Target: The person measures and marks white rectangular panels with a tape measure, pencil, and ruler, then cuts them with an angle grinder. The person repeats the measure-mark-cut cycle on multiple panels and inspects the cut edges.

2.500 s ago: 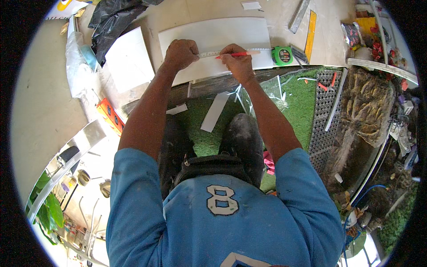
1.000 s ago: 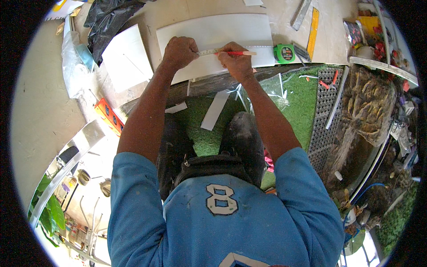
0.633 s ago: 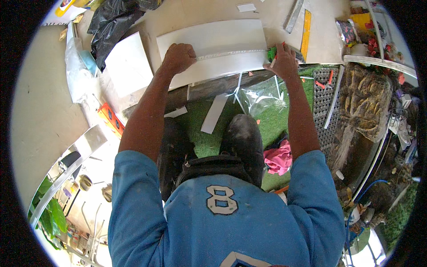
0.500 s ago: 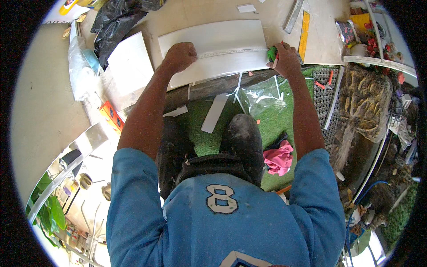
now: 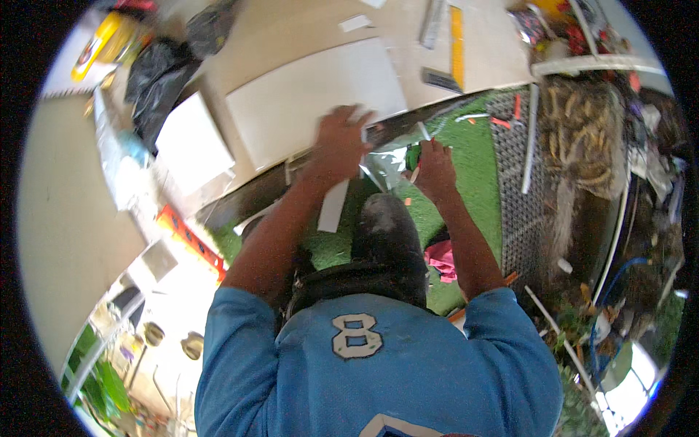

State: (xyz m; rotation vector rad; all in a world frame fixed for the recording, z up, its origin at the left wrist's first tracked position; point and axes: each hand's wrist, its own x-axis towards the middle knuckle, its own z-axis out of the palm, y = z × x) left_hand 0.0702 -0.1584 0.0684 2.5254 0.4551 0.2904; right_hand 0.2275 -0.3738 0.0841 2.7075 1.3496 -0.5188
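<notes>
My left hand (image 5: pixel 339 146) is motion-blurred near the lower edge of the white board (image 5: pixel 306 91); whether it holds anything is unclear. Lower and to the right, my right hand (image 5: pixel 435 166) grips the green tape measure (image 5: pixel 413 154) above the green artificial turf (image 5: pixel 473 207), with a thin pale-and-red item, perhaps the pencil, along its fingers. Clear plastic (image 5: pixel 387 164) and a white strip (image 5: pixel 331 210) lie below my hands. A square white sheet (image 5: pixel 191 142) rests left of the board.
A black bag (image 5: pixel 156 80), orange spirit level (image 5: pixel 189 240), yellow ruler (image 5: pixel 456 47), metal bar (image 5: pixel 433 25) and square (image 5: pixel 440 79) surround the workspace. A perforated mat (image 5: pixel 520 218) and pink cloth (image 5: pixel 443 258) are at the right; metal railing (image 5: pixel 95 349) at lower left.
Both hands have left the measuring line and come lower: my left rightward, my right toward me with the tape measure. The tape no longer spans the board. The view has turned and shifted.
</notes>
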